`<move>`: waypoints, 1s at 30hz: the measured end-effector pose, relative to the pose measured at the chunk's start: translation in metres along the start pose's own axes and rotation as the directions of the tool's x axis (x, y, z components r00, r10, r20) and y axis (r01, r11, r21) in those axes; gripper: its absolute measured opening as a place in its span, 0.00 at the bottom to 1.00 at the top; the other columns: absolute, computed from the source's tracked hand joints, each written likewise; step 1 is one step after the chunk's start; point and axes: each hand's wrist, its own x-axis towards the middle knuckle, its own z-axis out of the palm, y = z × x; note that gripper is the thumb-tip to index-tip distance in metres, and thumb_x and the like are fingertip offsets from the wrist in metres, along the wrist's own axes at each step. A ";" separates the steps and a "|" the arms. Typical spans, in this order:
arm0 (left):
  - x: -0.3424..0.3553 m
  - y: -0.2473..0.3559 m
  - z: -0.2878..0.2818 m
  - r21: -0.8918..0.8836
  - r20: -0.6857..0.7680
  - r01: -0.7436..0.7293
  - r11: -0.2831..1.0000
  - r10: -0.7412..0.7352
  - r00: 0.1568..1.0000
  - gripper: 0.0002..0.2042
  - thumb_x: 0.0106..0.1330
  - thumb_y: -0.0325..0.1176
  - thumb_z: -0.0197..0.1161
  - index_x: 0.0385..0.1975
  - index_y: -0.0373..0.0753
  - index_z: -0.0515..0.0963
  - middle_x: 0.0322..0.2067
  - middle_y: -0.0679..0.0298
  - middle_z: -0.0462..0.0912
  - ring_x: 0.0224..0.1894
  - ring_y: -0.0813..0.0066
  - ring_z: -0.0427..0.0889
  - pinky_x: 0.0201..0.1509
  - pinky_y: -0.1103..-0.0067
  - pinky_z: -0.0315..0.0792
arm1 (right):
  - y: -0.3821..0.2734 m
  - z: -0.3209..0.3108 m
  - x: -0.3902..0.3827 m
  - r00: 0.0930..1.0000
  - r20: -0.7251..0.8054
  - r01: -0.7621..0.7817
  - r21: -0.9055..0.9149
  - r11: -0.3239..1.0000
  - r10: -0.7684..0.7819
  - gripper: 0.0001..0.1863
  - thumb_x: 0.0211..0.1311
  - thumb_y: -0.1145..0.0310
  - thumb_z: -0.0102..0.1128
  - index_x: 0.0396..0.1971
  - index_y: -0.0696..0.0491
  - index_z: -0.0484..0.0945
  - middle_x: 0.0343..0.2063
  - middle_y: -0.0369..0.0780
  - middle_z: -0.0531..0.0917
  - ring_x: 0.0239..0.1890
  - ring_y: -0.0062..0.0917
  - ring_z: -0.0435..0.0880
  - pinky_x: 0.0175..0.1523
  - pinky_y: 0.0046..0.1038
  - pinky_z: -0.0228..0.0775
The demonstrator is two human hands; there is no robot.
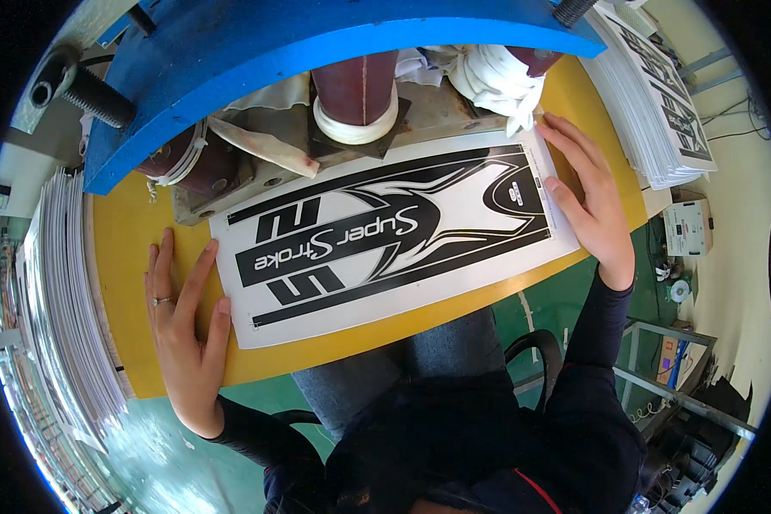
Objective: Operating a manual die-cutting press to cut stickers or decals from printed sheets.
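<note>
A white printed sheet [351, 308] with bold black graphics lies flat on the yellow tabletop [317, 356], its far edge against the metal base of a blue press. My left hand [184, 330] rests palm down on the table at the sheet's left edge, fingers spread, thumb and index fingertip close to that edge. At the opposite end, my right hand [589, 197] lies over the sheet's right edge with its fingers stretched out and thumb apart. Neither hand grips anything.
Overhead spans the blue press plate [334, 34] with large bolts. Dark red cylinders [357, 86] and white cloths [493, 81] sit beneath it. Stacks of sheets stand at the left [68, 291] and far right [651, 103]. A metal frame [660, 385] is at lower right.
</note>
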 end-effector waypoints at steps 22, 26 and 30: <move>-0.009 -0.015 0.013 -0.047 -0.229 -0.147 0.988 0.132 0.964 0.20 0.71 0.41 0.56 0.62 0.52 0.79 0.67 0.42 0.69 0.68 0.36 0.65 0.73 0.53 0.58 | 0.018 -0.003 -0.014 0.998 0.064 -0.007 -0.220 0.975 0.022 0.29 0.78 0.60 0.43 0.74 0.55 0.61 0.74 0.47 0.63 0.77 0.40 0.57 0.79 0.36 0.42; -0.012 -0.020 0.024 -0.035 -0.278 -0.073 0.997 0.060 0.959 0.20 0.70 0.43 0.58 0.60 0.52 0.80 0.66 0.42 0.70 0.67 0.36 0.67 0.73 0.53 0.58 | 0.047 0.009 -0.008 0.997 0.078 0.036 -0.170 0.985 -0.023 0.28 0.80 0.60 0.44 0.73 0.56 0.62 0.73 0.48 0.64 0.76 0.41 0.59 0.78 0.36 0.45; -0.013 -0.016 0.019 -0.070 -0.328 -0.124 0.990 0.094 0.940 0.19 0.68 0.43 0.59 0.58 0.51 0.81 0.66 0.41 0.70 0.67 0.35 0.67 0.74 0.53 0.57 | 0.043 0.002 -0.006 0.996 0.083 0.024 -0.194 0.981 -0.007 0.29 0.79 0.58 0.43 0.73 0.56 0.63 0.72 0.51 0.64 0.75 0.46 0.59 0.77 0.40 0.47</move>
